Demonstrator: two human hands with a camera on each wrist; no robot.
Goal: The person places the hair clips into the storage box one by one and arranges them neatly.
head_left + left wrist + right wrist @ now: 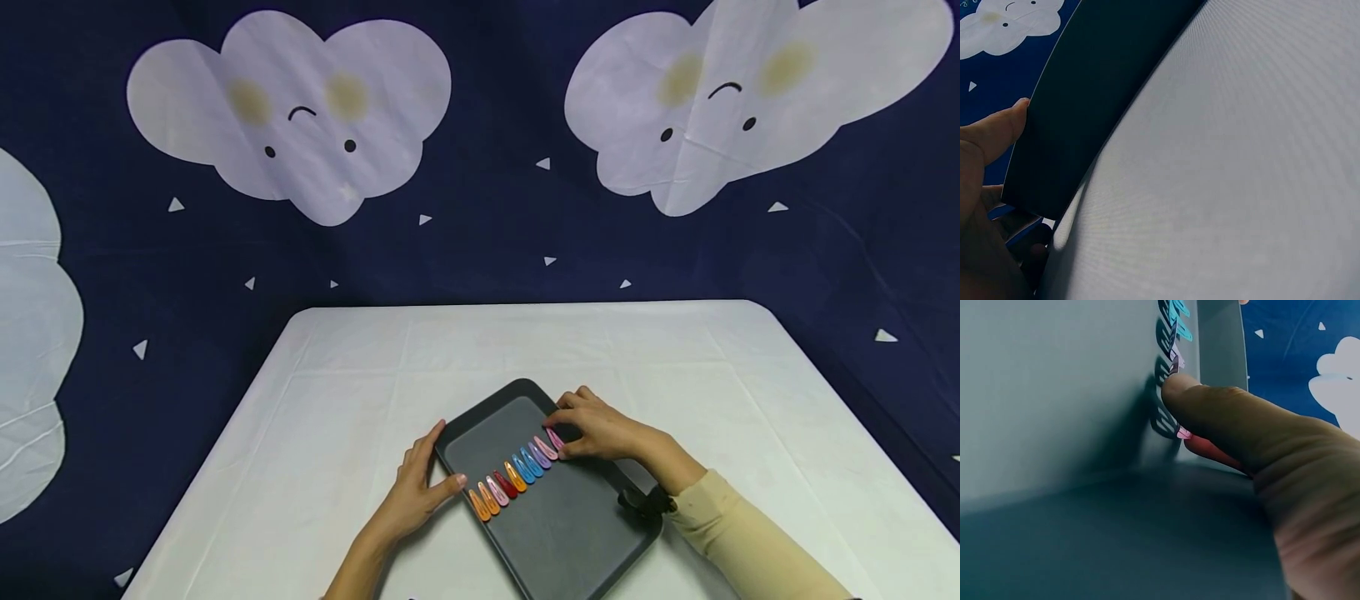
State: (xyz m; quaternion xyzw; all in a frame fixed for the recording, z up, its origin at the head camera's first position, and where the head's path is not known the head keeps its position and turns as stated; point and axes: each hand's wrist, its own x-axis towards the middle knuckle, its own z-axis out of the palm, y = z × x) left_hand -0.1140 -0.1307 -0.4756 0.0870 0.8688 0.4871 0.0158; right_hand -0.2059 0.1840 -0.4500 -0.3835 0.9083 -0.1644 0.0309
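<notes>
A dark grey baking tray (577, 517) lies turned at an angle on the white table. Across it runs a slanting row of several coloured snap hair clips (515, 475), in orange, pink, red, blue and purple. My left hand (414, 492) grips the tray at its left corner, thumb on the rim near the orange clips. In the left wrist view the thumb (1013, 122) touches the tray's dark side wall (1079, 106). At the row's far right end, my right hand (603, 429) pinches a pink hair clip (554, 438). Its fingers partly hide that clip in the right wrist view.
The white-covered table (360, 375) extends around the tray. Behind it hangs a dark blue cloth (495, 250) printed with clouds and small triangles. A black strap (648, 502) on the right wrist sits over the tray's right edge.
</notes>
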